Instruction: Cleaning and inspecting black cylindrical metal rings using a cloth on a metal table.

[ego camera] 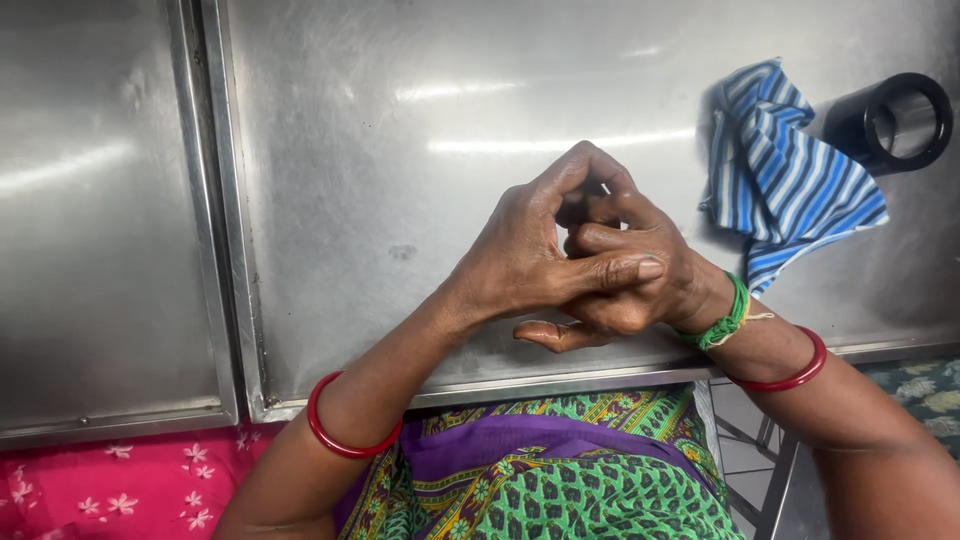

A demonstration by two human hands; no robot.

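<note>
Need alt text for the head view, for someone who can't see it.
A person's left hand and right hand are clasped together, holding nothing, above a steel table. A blue striped cloth and a black cylinder lie on the table to the right.

The counter (400, 150) is seen to be brushed steel, dully glossy and smudged; the striped cloth (785, 180) is soft woven fabric; the black cylinder (895, 120) appears smooth.
</note>
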